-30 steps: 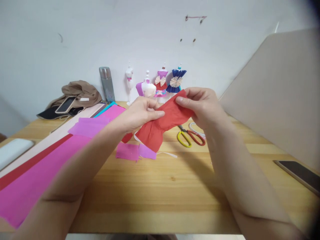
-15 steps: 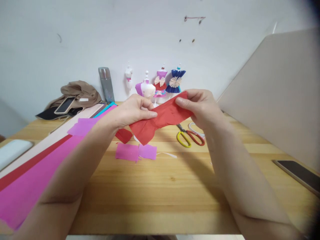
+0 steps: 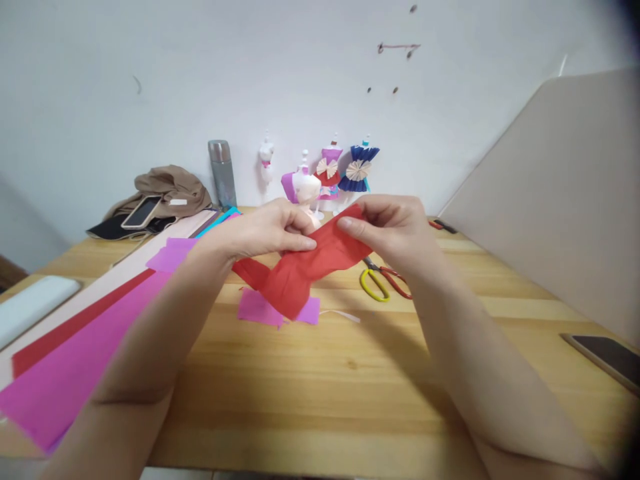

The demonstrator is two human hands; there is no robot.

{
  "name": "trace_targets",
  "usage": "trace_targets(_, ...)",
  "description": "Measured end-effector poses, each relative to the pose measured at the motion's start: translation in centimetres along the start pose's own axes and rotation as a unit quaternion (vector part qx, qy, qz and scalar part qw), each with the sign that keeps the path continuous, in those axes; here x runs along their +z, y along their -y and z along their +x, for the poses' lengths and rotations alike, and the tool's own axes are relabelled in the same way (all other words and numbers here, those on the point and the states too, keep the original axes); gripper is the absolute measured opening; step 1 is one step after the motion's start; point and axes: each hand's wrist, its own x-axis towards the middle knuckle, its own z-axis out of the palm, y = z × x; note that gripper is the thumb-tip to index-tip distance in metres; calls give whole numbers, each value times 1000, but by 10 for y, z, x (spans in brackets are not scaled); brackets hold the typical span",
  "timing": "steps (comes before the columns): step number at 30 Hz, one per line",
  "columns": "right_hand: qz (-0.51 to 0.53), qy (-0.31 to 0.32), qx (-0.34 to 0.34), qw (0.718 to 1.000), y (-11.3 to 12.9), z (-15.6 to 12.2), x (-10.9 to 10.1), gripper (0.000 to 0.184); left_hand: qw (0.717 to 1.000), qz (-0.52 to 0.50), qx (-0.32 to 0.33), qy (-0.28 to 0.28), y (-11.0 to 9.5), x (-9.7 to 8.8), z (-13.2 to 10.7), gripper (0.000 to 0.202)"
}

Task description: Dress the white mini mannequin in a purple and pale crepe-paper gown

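Observation:
Both my hands hold a strip of red crepe paper (image 3: 305,267) above the wooden table (image 3: 350,387). My left hand (image 3: 270,230) pinches the strip near its middle, where the paper bunches. My right hand (image 3: 390,230) pinches its upper right end between thumb and fingers. The strip's free lower end hangs down over small pink paper pieces (image 3: 260,310) lying on the table.
Long pink and red paper sheets (image 3: 75,353) lie at the left. Scissors (image 3: 380,280) with yellow and red handles rest behind my right hand. Small dress mannequins (image 3: 345,170), a metal flask (image 3: 223,173), a brown cloth with a phone (image 3: 160,193) stand at the back. A phone (image 3: 605,353) lies right, beside a leaning board (image 3: 560,193).
My hands have come closer together and slightly lower, so the red strip now bunches more and sags toward the pink pieces. The view shifted a little downward.

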Motion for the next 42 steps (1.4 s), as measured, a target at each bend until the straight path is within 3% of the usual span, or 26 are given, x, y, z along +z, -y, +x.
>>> trace_targets(3, 16, 4, 2, 1000, -2, 1, -1, 22, 1000, 22, -9, 18, 2, 0, 2, 16)
trace_targets(8, 25, 20, 6, 999, -10, 3, 6, 23, 995, 29, -26, 92, 9, -13, -2, 11)
trace_targets(16, 126, -34, 38, 991, -14, 4, 25, 13, 996, 68, -47, -17, 7, -23, -8, 12)
trace_targets(25, 118, -13, -14, 993, -19, 3, 25, 15, 997, 40, -52, -42, 6, -19, -5, 12)
trace_targets(31, 177, -1, 10, 984, -29, 5, 22, 8, 997, -6, -51, -57, 10, -24, -7, 12)
trace_targets(37, 181, 100, 16, 978, -30, -4, 22, 9, 998, 26, 19, -52, 10, -39, -22, 24)
trace_targets(42, 195, 247, -35, 949, -30, -7, 29, 27, 996, 76, 40, 11, 11, -50, -32, 16)
